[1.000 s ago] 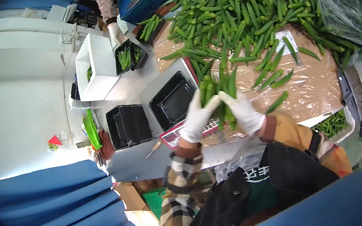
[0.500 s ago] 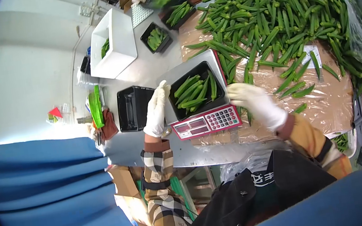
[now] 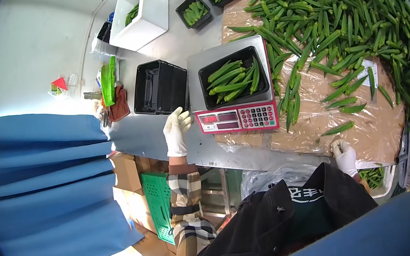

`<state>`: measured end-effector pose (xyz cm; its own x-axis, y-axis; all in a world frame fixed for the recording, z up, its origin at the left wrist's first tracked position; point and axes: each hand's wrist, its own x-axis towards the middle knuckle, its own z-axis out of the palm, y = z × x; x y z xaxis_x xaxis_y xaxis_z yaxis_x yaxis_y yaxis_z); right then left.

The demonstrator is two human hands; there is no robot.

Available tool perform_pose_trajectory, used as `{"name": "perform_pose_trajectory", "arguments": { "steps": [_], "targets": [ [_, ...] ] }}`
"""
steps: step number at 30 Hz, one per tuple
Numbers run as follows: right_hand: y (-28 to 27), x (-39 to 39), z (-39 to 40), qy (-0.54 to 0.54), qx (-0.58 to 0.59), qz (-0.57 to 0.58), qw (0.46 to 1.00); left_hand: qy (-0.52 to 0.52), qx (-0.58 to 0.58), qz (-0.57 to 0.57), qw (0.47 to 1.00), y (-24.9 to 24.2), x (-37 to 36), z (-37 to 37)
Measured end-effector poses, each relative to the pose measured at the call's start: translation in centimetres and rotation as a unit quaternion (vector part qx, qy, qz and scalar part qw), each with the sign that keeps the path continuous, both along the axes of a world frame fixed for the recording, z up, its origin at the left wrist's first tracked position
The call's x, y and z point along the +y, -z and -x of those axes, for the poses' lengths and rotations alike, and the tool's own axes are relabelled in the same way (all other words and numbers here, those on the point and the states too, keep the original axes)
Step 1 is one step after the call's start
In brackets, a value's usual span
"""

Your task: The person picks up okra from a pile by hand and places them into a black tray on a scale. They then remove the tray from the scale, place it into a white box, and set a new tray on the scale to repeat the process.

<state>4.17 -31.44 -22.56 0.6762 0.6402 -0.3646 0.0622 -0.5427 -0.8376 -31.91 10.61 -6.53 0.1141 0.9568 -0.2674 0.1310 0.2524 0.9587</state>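
Left hand: the white-gloved left hand [image 3: 178, 135] is at the near left of the scale, over the metal table [image 3: 146, 145]. Its fingers are loosely bent and partly spread, with nothing visible in its grip. The fingertips are at the near edge of a stack of black trays [image 3: 156, 90]; I cannot tell whether they touch it.
Right hand: the right hand [image 3: 345, 157], also white-gloved, is low at the near right, at the near edge of the plastic-covered cardboard [image 3: 277, 140]. Its fingers look curled; I cannot tell how far they close or whether they grip anything.
Okra on the scale: a small batch of okra [image 3: 232, 78] lies in a black tray [image 3: 264, 91], mostly slanting side by side, a few pods standing apart at the right.
Scale: the tray rests on the steel plate of the scale [image 3: 200, 96], whose red panel faces the near side. Red digits are lit, too small to read.
Heap: a large okra pile [image 3: 344, 25] covers the far right of the cardboard. Loose pods are scattered nearer, one single pod [image 3: 338, 129] nearest.
Far left: a white box [image 3: 153, 21] has okra inside; to its right is a smaller filled tray [image 3: 200, 21].
Near right: a white basket [image 3: 391, 179] contains more okra.
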Motion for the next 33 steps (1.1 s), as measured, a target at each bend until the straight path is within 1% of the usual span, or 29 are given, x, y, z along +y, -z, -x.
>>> {"name": "perform_pose_trajectory", "arguments": {
  "steps": [1,2,5,8,9,10,11,12,13,14,15,17,18,19,21,24,25,27,28,29,31,33],
  "targets": [
    [-0.3,0.4,0.1,-0.010,-0.047,0.036,0.998,0.011,0.000,0.003,1.000,0.1,0.3,-0.5],
    [-0.6,0.9,-0.1,0.003,-0.034,0.030,0.999,0.032,0.012,-0.006,0.999,0.3,0.8,-1.0],
    [0.8,0.6,-0.6,0.028,0.052,0.020,0.998,0.049,0.028,0.002,0.998,-0.3,1.6,-3.5],
    [-0.2,1.0,-0.6,0.031,0.064,0.023,0.997,0.087,0.056,0.032,0.994,1.1,3.0,-5.0],
    [-0.3,1.1,-0.5,0.030,0.048,0.028,0.998,0.105,0.067,0.041,0.991,1.5,3.2,-5.7],
    [-0.5,1.2,-0.4,0.029,0.032,0.033,0.999,0.094,0.035,0.069,0.993,1.5,3.0,-6.5],
    [-0.6,1.2,-0.4,0.028,0.017,0.038,0.999,0.079,0.100,-0.055,0.990,2.3,3.1,-7.0],
    [-0.1,1.0,-0.4,0.021,-0.006,0.037,0.999,0.064,0.163,-0.179,0.968,3.4,3.2,-7.3],
    [0.6,0.8,-0.4,0.014,-0.028,0.037,0.999,0.048,0.221,-0.300,0.927,2.5,2.5,-8.7],
    [1.3,0.6,-0.4,0.007,-0.050,0.037,0.998,0.025,0.286,-0.378,0.880,1.4,1.6,-9.6],
    [1.4,0.5,-0.3,0.003,-0.068,0.039,0.997,0.074,0.281,-0.418,0.861,0.4,0.8,-10.6],
    [1.5,0.4,-0.4,-0.010,-0.102,0.046,0.994,0.168,0.268,-0.492,0.811,-0.7,-0.4,-11.9],
    [1.3,0.5,-0.3,-0.007,-0.099,0.049,0.994,0.204,0.285,-0.478,0.805,-1.3,-1.2,-12.9],
    [1.0,0.7,-0.3,-0.004,-0.096,0.051,0.994,0.221,0.327,-0.472,0.788,-1.3,-1.8,-13.7],
    [1.0,0.8,-0.2,0.000,-0.090,0.049,0.995,0.261,0.465,-0.460,0.710,-1.9,-2.3,-15.0],
    [1.6,0.5,-0.4,0.006,-0.078,0.033,0.996,0.288,0.426,-0.459,0.725,-2.3,-0.7,-14.6],
    [1.4,0.6,-0.4,0.011,-0.069,0.025,0.997,0.262,0.389,-0.488,0.736,-3.2,-0.2,-14.5],
    [0.9,0.5,-0.1,0.013,-0.066,0.024,0.997,0.198,0.234,-0.420,0.854,-4.7,1.0,-13.0],
    [0.4,0.7,-0.2,0.008,-0.074,0.030,0.997,0.179,0.151,-0.339,0.911,-6.1,1.3,-12.0],
    [0.2,0.9,-0.2,0.003,-0.081,0.035,0.996,0.156,0.065,-0.252,0.953,-7.5,1.7,-10.9],
    [0.5,0.9,0.0,0.021,-0.071,0.047,0.996,0.114,-0.030,-0.188,0.975,-9.3,2.1,-8.3],
    [0.9,0.7,0.0,0.032,-0.074,0.053,0.995,0.036,-0.067,-0.175,0.982,-9.8,2.4,-6.5]
  ]
}}
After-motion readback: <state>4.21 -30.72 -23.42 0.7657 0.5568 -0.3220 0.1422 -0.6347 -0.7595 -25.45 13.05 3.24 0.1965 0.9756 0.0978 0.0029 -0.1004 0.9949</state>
